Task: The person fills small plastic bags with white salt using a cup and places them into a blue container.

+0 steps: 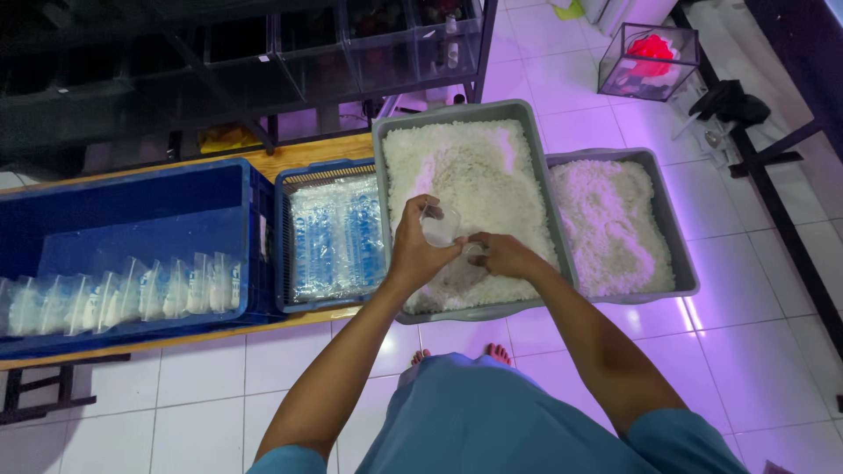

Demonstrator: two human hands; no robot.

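My left hand [417, 250] holds a small clear plastic cup [439, 226] heaped with white grains, just above the near end of a grey tub [379, 184] full of the same white grains. Beside it my right hand [500, 256] grips a clear plastic bag [464, 272] that hangs low over the grains. The two hands almost touch. The bag's lower part blends into the white grains beneath it.
A second grey tub [683, 250] of white grains sits to the right. Left of the main tub stand a small blue crate [283, 254] of empty clear bags and a large blue crate [123, 189] with a row of filled bags. Dark shelving [263, 61] stands behind.
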